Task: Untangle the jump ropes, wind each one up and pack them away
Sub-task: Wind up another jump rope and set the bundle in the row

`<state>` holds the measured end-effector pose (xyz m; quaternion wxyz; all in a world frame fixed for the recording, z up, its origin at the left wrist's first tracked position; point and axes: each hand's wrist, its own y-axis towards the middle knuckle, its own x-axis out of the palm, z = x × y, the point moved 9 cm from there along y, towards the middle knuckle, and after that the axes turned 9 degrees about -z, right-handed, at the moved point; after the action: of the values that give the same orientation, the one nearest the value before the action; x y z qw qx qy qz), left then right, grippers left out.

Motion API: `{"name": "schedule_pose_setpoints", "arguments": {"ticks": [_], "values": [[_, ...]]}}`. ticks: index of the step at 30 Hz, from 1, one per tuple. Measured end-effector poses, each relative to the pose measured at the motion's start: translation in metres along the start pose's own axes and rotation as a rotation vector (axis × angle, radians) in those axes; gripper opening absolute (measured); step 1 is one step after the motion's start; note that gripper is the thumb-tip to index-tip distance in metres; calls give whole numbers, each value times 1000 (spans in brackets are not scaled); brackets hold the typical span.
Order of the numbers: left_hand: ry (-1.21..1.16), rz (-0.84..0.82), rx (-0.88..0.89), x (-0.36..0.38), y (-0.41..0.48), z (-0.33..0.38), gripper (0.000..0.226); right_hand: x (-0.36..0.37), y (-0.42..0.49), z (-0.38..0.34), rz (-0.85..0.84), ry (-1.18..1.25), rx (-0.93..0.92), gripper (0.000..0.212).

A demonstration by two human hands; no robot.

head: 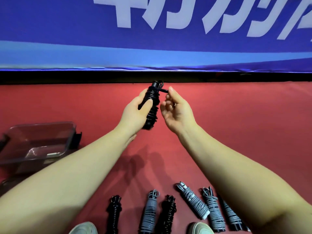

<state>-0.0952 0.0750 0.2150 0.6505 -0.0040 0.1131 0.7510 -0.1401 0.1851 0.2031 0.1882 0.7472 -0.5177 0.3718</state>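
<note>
Red floor (236, 115) below a blue banner (50, 31); clear plastic bin (69, 132) at left. Six wound jump ropes (150, 211), black and grey, lie in a row near two shoes (84, 228). Left hand (136, 114) is clamped around an upright black wound rope (152, 105). Right hand (175, 110), just beside it, pinches the rope's loose end (164, 90) near the top.
</note>
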Motion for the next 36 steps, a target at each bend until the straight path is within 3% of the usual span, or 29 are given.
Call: {"name": "schedule_pose_setpoints", "arguments": {"ticks": [4,8,14,21,24,28,32,36], "values": [[95,35,121,-8,-9,15,45,-7,9,15,120,143,234,18],[187,-27,163,-5,-17,22,53,-1,9,17,102,180,367,16],[382,-103,214,-3,-13,19,57,-7,0,9,156,39,352,20],[575,-124,281,2,-10,19,61,-6,-3,14,189,308,317,23],[620,-125,278,3,-12,18,58,-5,-3,9,187,338,265,15],[565,-157,297,10,-16,23,53,-11,-2,9,177,270,258,14],[206,-231,209,23,-18,11,51,-14,8,-1,139,-27,255,18],[158,-192,117,27,-16,-1,59,-22,13,-12,104,-233,216,15]]}}
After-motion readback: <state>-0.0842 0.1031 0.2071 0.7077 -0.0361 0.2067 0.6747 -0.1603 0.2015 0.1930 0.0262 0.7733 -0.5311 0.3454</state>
